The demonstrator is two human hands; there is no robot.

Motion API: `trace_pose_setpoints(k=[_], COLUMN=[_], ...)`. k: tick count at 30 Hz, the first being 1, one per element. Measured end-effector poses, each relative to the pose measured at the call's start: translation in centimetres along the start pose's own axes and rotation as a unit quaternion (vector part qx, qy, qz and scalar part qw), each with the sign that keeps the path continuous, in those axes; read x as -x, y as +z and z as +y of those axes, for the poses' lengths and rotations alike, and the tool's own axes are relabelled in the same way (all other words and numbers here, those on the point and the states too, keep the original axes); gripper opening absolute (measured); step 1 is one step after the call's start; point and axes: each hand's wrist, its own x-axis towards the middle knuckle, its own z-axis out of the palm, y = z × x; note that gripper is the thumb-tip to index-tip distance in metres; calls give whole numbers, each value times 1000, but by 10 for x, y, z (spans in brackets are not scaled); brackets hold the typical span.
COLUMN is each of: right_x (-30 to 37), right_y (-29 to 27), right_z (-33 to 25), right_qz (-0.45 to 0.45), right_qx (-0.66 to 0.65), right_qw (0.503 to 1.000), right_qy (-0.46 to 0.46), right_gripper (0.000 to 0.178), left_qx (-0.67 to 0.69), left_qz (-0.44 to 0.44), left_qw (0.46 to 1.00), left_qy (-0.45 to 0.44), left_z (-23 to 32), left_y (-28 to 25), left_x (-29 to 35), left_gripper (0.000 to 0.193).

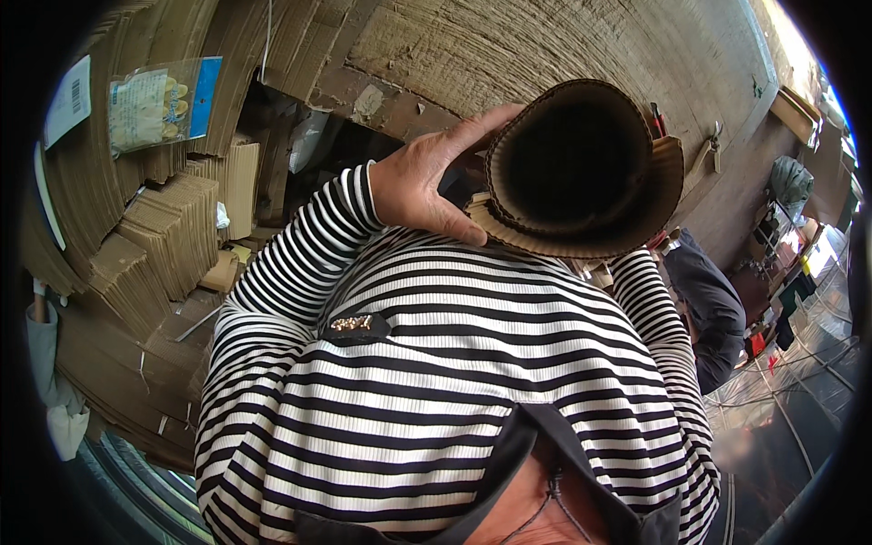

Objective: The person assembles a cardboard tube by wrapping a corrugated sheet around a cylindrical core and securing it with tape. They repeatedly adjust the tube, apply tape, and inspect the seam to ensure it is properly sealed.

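Observation:
A sheet of brown corrugated cardboard is curled into a wide roll [672, 177], its round, dark opening facing up at me. On its outer right side the sheet's end overlaps loosely. My left hand [422, 177] grips the roll from the left, thumb on the near side and fingers reaching along the far side. My right hand [597, 272] is mostly hidden under the roll; only small bits of its fingers show along the near lower edge, against the cardboard. The striped right sleeve runs up to that edge.
Stacks of flat cardboard [173, 218] stand on the left, with a clear plastic packet [163, 104] lying on them. A worn wooden board [509, 41] lies ahead. Pliers [707, 153] rest at the right. Beyond, a dark-clothed leg [713, 304] shows beside cluttered items.

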Motion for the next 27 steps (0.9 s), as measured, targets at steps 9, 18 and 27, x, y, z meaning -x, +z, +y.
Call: trace_pose_setpoints(k=[9, 18, 27], right_x=[4, 14, 15], right_y=[1, 2, 1], right_z=[-10, -16, -22], right_qz=[4, 12, 11], right_qx=[-14, -24, -28], right_qw=[1000, 1000, 999], right_qy=[1, 9, 11], right_gripper=[112, 109, 106], left_qx=[13, 13, -19], left_qz=[3, -27, -4], left_qw=[1000, 1000, 999], left_qy=[25, 7, 36], left_z=[-6, 4, 1], left_y=[5, 2, 5], left_x=[3, 7, 6], left_gripper=[127, 124, 126])
